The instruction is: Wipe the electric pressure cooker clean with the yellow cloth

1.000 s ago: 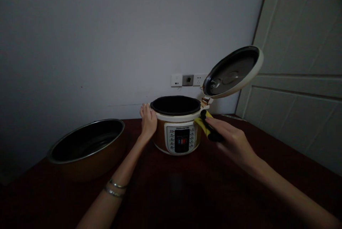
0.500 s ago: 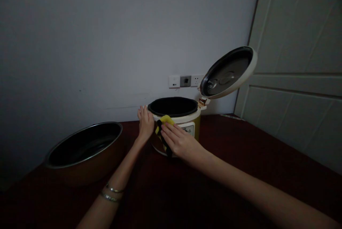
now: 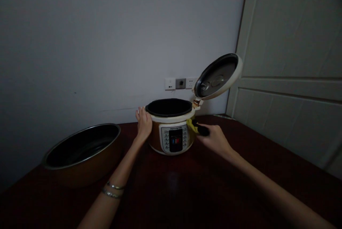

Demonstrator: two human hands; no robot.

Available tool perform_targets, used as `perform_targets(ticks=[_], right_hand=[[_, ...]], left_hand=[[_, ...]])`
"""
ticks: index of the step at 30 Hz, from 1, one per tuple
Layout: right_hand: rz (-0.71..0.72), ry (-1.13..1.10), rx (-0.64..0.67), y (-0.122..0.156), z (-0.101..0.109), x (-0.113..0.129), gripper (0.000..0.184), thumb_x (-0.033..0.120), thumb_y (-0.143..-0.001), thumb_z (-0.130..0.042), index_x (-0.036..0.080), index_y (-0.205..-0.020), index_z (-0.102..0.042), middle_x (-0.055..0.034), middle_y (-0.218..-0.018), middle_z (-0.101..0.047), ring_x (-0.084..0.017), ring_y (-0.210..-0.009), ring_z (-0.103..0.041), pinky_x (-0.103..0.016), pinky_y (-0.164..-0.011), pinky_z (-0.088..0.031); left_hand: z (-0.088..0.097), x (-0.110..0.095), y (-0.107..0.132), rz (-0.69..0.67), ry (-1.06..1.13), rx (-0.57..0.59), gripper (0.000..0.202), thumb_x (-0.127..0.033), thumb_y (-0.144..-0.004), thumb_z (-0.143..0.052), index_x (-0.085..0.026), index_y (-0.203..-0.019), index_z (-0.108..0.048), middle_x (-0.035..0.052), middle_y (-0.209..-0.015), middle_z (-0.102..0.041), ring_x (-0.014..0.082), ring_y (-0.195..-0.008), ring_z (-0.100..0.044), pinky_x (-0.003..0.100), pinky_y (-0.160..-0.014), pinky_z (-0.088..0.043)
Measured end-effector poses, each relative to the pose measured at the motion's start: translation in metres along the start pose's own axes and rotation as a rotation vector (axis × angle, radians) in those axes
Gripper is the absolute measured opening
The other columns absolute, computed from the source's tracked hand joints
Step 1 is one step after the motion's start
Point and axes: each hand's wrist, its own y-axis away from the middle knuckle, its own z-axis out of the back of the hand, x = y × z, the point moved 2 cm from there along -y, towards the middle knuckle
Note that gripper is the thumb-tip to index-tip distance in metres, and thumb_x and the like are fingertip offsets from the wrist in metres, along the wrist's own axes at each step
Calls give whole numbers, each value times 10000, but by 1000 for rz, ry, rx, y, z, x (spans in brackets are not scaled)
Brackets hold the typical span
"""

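The electric pressure cooker (image 3: pixel 171 140) stands near the table's (image 3: pixel 240 172) rear edge, lid raised. The left hand (image 3: pixel 143 123) rests open at its 9 o'clock; the right hand (image 3: pixel 215 140) pinches a yellow cloth (image 3: pixel 192 126) at 3 o'clock. A metal pot (image 3: pixel 82 147) sits farther out at 9 o'clock.

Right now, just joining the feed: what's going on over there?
A person is working at an electric pressure cooker on a dark red table. The left hand rests against the cooker's left side, while the right hand holds a yellow and black cloth to its right side. The cooker's lid stands open on its hinge, and a large metal-rimmed pot sits tilted on the table to the left.
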Motion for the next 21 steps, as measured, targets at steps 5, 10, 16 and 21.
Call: perform_targets(ticks=[5,10,16,21], right_hand=[[-237,-182,-172,-8,13,-29,244,198,-674,-555,102,-833,-715,-65,-757,-723,-234,-707,-662,-318,-647,-531],[21,-235,-273,-15,-4,-19,473,158,-710,-517,107,-1173,-600,-108,-1126,-661,-241,-999,-629,-364,-885,-482],[224,-48,-197,26,-51,-29,555,43,-671,-460,103,-1215,-553,-172,-1226,-589,-249,-1148,-547,-429,-966,-432],[197,-16,161,76,-71,-29,541,-14,-633,-474,123,-1139,-608,-146,-1117,-658,-226,-1032,-625,-340,-884,-492]], left_hand=[[0,-1,-1,-12,-28,16,513,-277,-859,-268,-35,-1285,-422,222,-1389,-404,260,-1378,-210,486,-1133,-128],[1,2,-1,-53,-11,16,473,-297,-873,-271,-88,-1249,-471,185,-1381,-432,248,-1377,-217,480,-1135,-119],[-1,1,0,-28,-12,14,478,-308,-877,-261,-93,-1247,-474,178,-1382,-433,248,-1377,-218,483,-1134,-118],[-3,0,-1,4,11,-28,512,-307,-867,-263,-71,-1286,-440,183,-1407,-396,257,-1387,-182,477,-1138,-115]])
